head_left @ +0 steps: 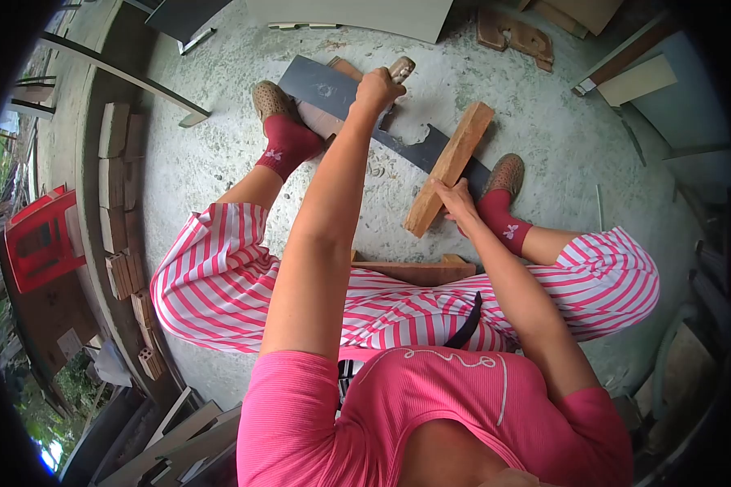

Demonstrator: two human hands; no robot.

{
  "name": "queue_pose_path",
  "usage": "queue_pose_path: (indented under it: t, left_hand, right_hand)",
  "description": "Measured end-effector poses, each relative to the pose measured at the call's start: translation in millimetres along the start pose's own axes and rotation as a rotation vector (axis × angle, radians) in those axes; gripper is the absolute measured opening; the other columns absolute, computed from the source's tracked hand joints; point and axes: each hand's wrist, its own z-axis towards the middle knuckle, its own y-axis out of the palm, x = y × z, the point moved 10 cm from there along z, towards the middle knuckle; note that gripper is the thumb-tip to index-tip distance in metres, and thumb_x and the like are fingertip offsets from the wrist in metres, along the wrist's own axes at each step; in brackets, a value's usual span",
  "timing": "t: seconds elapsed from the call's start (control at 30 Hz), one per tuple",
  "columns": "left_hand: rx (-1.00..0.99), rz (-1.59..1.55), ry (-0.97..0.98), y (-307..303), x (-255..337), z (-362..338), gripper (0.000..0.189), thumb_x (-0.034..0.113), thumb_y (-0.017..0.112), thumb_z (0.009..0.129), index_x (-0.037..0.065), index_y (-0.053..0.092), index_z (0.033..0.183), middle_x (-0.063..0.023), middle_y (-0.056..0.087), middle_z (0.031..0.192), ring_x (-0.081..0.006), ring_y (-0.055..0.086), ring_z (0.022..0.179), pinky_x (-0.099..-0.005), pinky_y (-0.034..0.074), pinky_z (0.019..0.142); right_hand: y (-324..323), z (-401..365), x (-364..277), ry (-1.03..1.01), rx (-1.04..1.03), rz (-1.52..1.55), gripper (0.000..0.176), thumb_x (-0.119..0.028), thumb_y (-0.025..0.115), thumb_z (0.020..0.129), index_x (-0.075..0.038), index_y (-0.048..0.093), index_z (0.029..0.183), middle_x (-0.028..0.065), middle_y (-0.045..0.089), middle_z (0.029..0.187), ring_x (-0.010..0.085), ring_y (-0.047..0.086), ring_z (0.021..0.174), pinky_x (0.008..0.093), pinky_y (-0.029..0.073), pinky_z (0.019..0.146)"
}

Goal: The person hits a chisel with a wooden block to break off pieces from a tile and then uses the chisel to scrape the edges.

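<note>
Two hands apart | left hand grips tool handle | right hand clamps wood block across dark strip

Rough grey concrete floor, gritty, w/ small chips scattered. Near the centre a long dark board lies flat, running diag. from upper L to lower R. A wood block lies across it, tilted. A timber length lies flat closer in. L shoe stands just beside the board's upper end and R shoe at its lower end. Bricks are stacked in a row along the floor's L edge. At the far end are a pale sheet and a notched wood offcut.
</note>
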Motion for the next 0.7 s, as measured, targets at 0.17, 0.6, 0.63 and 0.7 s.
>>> queue_pose_path:
  t: [0.17, 0.6, 0.63, 0.7]
  left_hand:
    - [0.104, 0.322, -0.028, 48.4, -17.1, -3.5, 0.031, 0.020, 0.065, 0.076, 0.006, 0.060, 0.103, -0.0148, 0.059, 0.107, -0.0327, 0.061, 0.098, -0.0404, 0.053, 0.079]
    - [0.306, 0.311, -0.008, 39.8, -15.2, -15.5, 0.026, 0.016, 0.063, 0.079, 0.002, 0.052, 0.098, -0.0181, 0.053, 0.101, -0.0335, 0.062, 0.090, -0.0408, 0.053, 0.074]
    - [0.316, 0.232, -0.020, 36.3, -19.3, -17.0, 0.033, 0.018, 0.067, 0.076, 0.001, 0.050, 0.099, -0.0193, 0.053, 0.101, -0.0368, 0.061, 0.090, -0.0437, 0.051, 0.076]
    - [0.381, 0.078, -0.044, 29.0, -28.9, -27.6, 0.035, 0.019, 0.067, 0.075, -0.002, 0.050, 0.098, -0.0216, 0.052, 0.102, -0.0393, 0.060, 0.089, -0.0461, 0.049, 0.075]
  right_hand:
    - [3.4, 28.2, 7.7, -0.053, 0.092, -0.180, 0.083, -0.048, 0.067, 0.076, 0.006, 0.028, 0.126, 0.0283, 0.051, 0.118, 0.0368, 0.058, 0.104, 0.0483, 0.049, 0.086]
    - [-2.5, 18.3, -6.9, -0.099, 0.125, -0.263, 0.090, -0.048, 0.067, 0.073, 0.011, 0.026, 0.127, 0.0326, 0.052, 0.118, 0.0414, 0.056, 0.107, 0.0406, 0.046, 0.090]
    - [-1.2, 20.5, -7.1, -0.099, 0.117, -0.259, 0.094, -0.047, 0.067, 0.074, 0.011, 0.021, 0.131, 0.0323, 0.053, 0.118, 0.0417, 0.056, 0.107, 0.0413, 0.046, 0.090]
    - [-2.9, 21.4, -1.5, -0.048, 0.148, -0.299, 0.089, -0.046, 0.067, 0.074, 0.009, 0.024, 0.130, 0.0325, 0.054, 0.116, 0.0419, 0.056, 0.108, 0.0410, 0.045, 0.092]
